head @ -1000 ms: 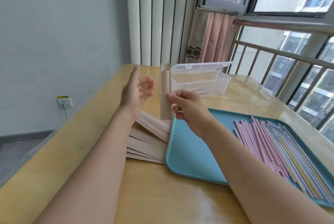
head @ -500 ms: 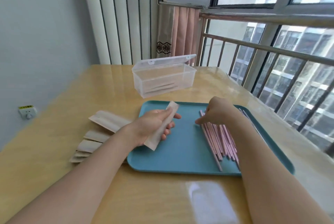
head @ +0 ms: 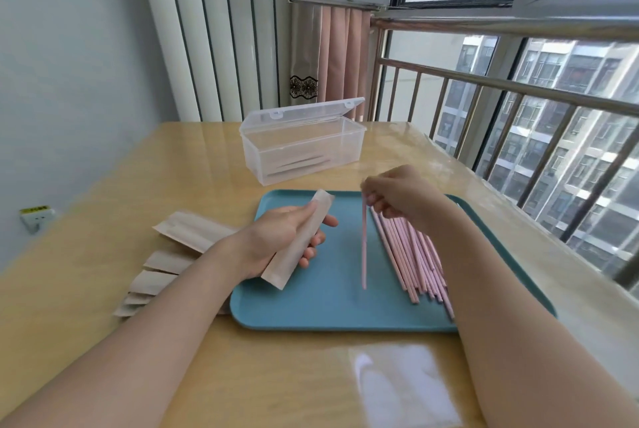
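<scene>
One pink straw [head: 363,248] hangs from the right hand [head: 401,196], pinched at its top by curled fingertips, its lower end free over the blue tray [head: 311,306]. Left of those fingers the left hand [head: 276,241] curls round a flat paper sleeve [head: 297,244], upper end past the thumb. Such a light pinch may let the straw swing or slip, and a flattened sleeve mouth may crumple against its tip.

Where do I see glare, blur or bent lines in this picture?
Head view: window light leaves a white glare patch on the table near the bottom edge; the right hand and the straw it pinches are slightly motion-blurred; the left hand and its pouch look sharp; the railing bars lean from the wide lens.
</scene>
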Available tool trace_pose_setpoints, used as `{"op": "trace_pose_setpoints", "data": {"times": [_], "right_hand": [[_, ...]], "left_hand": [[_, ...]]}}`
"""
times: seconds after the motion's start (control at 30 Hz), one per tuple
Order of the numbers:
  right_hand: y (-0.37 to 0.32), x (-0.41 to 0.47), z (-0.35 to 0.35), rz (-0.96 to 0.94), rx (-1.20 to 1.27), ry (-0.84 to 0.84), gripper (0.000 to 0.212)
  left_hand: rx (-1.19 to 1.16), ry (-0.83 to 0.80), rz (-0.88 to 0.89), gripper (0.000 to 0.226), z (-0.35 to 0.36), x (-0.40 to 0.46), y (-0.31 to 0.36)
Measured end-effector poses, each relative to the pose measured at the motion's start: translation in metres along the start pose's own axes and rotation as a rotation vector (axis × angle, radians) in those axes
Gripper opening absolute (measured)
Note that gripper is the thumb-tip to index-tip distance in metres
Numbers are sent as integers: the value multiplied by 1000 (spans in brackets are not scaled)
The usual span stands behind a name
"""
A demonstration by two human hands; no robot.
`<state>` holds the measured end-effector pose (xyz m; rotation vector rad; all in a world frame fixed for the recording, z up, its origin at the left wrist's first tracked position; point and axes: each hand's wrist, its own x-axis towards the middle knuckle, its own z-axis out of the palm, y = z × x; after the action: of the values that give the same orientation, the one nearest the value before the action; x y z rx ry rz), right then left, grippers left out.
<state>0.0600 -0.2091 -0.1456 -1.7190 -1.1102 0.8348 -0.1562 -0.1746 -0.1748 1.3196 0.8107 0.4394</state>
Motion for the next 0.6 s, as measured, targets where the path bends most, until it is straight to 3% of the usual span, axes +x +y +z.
{"op": "trace_pose_setpoints", "data": {"times": [0.1,0.17,0.37,0.6], "right_hand": [[-7,2,-6,-63,529,77,18],[-8,4,-7,-93,685,155,14],[-2,6,-14,-110,834,315,10],[-1,5,-17,-115,853,344,9]], "left_hand": [[37,-34,-1,47,-1,-1,0],[65,-58,9,45,-2,-2,1],[87,-130,34,39,-3,-3,1],[52,-164,32,37,-5,-1,0]]}}
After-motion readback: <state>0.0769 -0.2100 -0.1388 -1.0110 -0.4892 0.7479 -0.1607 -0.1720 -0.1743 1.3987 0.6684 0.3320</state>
